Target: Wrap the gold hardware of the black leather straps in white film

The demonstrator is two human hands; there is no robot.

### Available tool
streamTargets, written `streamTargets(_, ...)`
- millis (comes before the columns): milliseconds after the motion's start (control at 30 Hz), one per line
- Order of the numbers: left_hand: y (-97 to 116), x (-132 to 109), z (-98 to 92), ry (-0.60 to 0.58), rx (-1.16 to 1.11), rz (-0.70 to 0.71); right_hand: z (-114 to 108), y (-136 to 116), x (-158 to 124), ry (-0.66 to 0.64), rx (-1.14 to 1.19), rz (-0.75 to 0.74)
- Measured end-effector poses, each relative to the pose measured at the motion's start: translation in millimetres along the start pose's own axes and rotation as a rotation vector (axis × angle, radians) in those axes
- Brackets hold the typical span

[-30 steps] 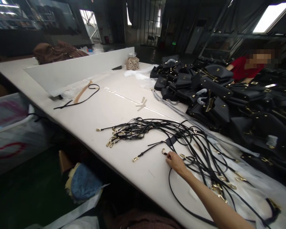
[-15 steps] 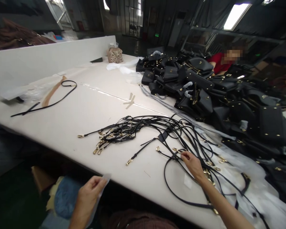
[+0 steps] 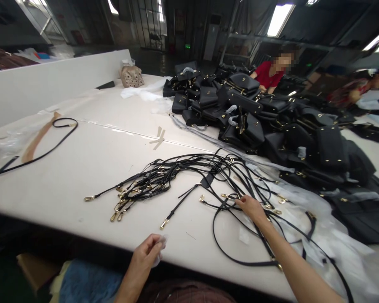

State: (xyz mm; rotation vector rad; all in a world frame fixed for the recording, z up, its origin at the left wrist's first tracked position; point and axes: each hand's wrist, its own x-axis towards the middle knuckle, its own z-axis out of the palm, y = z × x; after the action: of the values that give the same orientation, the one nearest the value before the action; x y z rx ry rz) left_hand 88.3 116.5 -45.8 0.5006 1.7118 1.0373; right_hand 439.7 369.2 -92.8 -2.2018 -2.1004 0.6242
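My right hand (image 3: pixel 252 208) rests on the white table (image 3: pixel 91 164), fingertips pinched on a gold clasp (image 3: pixel 230 196) at the end of a thin black strap. Around it lies a tangle of black straps (image 3: pixel 189 172) with gold clasps, several clasps bunched at the left end (image 3: pixel 126 202). My left hand (image 3: pixel 148 251) hovers at the table's near edge, fingers closed on a small clear plastic piece (image 3: pixel 160 244).
A large heap of black handbags (image 3: pixel 271 122) covers the table's right side, on clear plastic sheeting (image 3: pixel 318 227). A lone black strap and tan strip (image 3: pixel 41 139) lie far left. A beige perforated bag (image 3: pixel 131 75) stands at the back. Two people sit beyond the heap.
The view has swung left to right. My left hand came into view and rose to the table edge, crumpling the plastic piece. My right hand shifted from one clasp to another in the tangle.
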Motion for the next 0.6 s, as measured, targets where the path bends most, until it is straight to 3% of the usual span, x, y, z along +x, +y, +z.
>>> streamTargets(133,5.3,1.4,2.7,-0.002,-0.025,0.0,14.0,-2.4,2.0,-0.047,-0.008,0.05)
streamTargets(267,2.0,9.8,2.2,-0.012,-0.041,0.016,16.6,-3.1,2.5,-0.086,0.017,-0.012)
streamTargets(600,7.2,3.6,8.9,-0.015,0.005,-0.084,1.1,9.3,8.2,0.052,-0.233,-0.126)
